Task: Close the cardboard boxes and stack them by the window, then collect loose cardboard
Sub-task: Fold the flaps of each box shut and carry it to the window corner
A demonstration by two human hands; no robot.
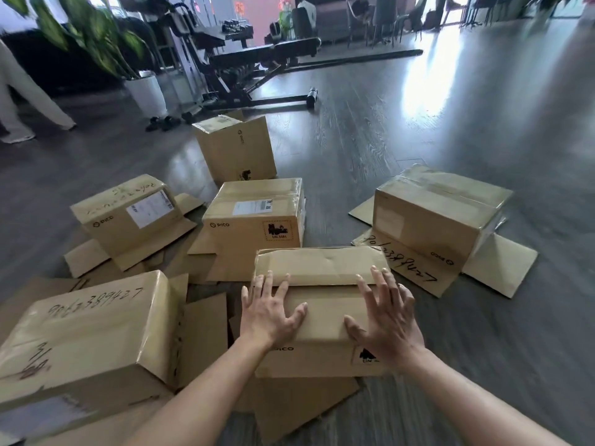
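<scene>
- Your left hand (272, 312) is lying flat on top of the nearest box (322, 320), with its fingers spread out and straight
- Your right hand (384, 312) is pressing flat on the same box top, fingers spread wide too, near the right edge
- That box is sitting on the dark floor (450, 140) right in front of you, with its far flap (322, 263) folded down
- Loose cardboard (299, 403) is lying under the box and poking out toward you
- Five more boxes are sitting around it: a big one (87, 336) to the left, one (128, 217) behind that, one (257, 214) in the middle, one (235, 146) farther back, and one (434, 214) to the right
- A weight bench (257, 56) and a white plant pot (146, 93) are standing far back
</scene>
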